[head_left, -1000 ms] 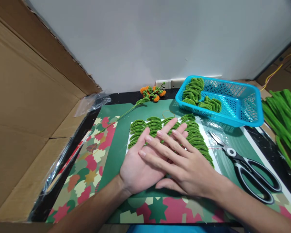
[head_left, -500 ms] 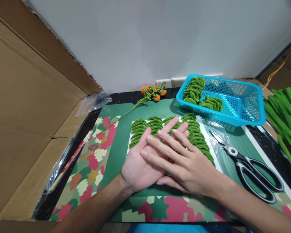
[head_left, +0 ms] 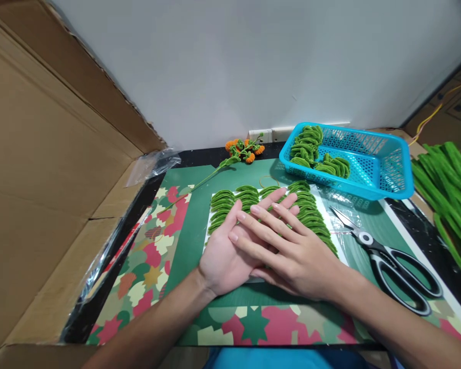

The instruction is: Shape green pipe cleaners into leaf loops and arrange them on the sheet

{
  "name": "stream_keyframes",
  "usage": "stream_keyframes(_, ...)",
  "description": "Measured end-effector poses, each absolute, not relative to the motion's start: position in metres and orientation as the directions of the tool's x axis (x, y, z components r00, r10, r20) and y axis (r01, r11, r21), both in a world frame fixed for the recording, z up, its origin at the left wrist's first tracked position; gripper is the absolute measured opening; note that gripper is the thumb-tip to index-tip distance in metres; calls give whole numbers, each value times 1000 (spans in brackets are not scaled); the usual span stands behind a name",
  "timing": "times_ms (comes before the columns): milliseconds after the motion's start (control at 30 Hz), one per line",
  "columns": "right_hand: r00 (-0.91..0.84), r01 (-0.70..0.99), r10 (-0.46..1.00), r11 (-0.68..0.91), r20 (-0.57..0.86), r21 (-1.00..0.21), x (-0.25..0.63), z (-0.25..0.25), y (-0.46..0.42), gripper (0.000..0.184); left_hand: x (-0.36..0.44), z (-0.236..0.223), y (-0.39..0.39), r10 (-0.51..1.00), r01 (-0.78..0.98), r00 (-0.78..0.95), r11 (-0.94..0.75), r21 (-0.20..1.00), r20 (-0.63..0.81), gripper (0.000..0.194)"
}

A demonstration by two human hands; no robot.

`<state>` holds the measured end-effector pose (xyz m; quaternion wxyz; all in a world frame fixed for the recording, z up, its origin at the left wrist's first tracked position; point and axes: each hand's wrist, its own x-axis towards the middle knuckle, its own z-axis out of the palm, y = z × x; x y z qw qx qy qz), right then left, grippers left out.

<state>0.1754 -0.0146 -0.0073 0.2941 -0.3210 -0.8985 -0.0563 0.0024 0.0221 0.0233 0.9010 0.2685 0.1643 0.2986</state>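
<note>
My left hand (head_left: 227, 255) is palm up with its fingers stretched out. Across its palm and fingers lies my right hand (head_left: 297, 256), palm down, fingers spread. I see nothing held in either one. Beneath and beyond them, rows of curved green fuzzy leaf pieces (head_left: 309, 207) rest on a white sheet (head_left: 210, 225); the hands hide part of these rows. Black-and-grey scissors (head_left: 388, 259) lie to the right of my right hand, blades partly closed and pointing away to the left.
A blue plastic basket (head_left: 392, 171) holds more green pieces at the back right. Long green fuzzy stems (head_left: 445, 189) lie at the far right. An orange flower stem (head_left: 236, 151) lies at the back. Cardboard (head_left: 42, 148) walls the left side. A patterned green mat (head_left: 188, 220) covers the table.
The hands keep the same overlapped pose, with only a slight shift. The whole view has moved a little; the things on the table lie as before.
</note>
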Motion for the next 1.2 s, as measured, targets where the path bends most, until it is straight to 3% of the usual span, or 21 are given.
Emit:
stream_keyframes(433, -619, 605, 531, 792, 579, -80, 174, -8, -15, 57, 1, 28, 22, 616, -465, 780, 689, 556, -112, 70)
stream_keyframes(567, -607, 624, 527, 779, 595, -54, 174, -7, -13, 54, 2, 29, 19, 621, -427, 778, 634, 645, -95, 71)
stream_keyframes(667, -597, 600, 435, 800, 674, 14, 181, -4, -11, 48, 2, 26, 20, 699, -356, 715, 370, 858, -5, 72)
stream_keyframes(733, -572, 557, 294, 825, 766, 99, 187, 1, -14, 40, 2, 24, 26, 752, -220, 635, -43, 974, 177, 69)
stream_keyframes(767, -547, 548, 229, 825, 805, 137, 187, 5, -16, 35, 2, 24, 31, 741, -101, 605, -291, 951, 291, 66)
stream_keyframes(833, -486, 564, 145, 806, 862, 182, 182, 16, -25, 28, 6, 28, 43, 620, 190, 640, -700, 688, 454, 68)
stream_keyframes(867, -466, 582, 144, 793, 873, 180, 175, 22, -31, 26, 11, 31, 50, 591, 344, 655, -788, 510, 471, 62)
stream_keyframes(933, -474, 592, 184, 790, 861, 158, 153, 34, -44, 28, 28, 39, 60, 532, 556, 700, -824, 103, 476, 48)
stream_keyframes(1000, -612, 588, 338, 799, 715, 125, 126, 42, -56, 38, 53, 46, 66, 457, 577, 784, -785, -225, 420, 34)
stream_keyframes(1067, -706, 576, 389, 801, 592, 160, 101, 44, -64, 47, 83, 49, 64, 373, 508, 847, -777, -372, 377, 29)
stream_keyframes(1200, -640, 697, 467, 687, 610, 205, 80, 32, -69, 45, 132, 44, 49, 228, 358, 911, -851, -384, 343, 35)
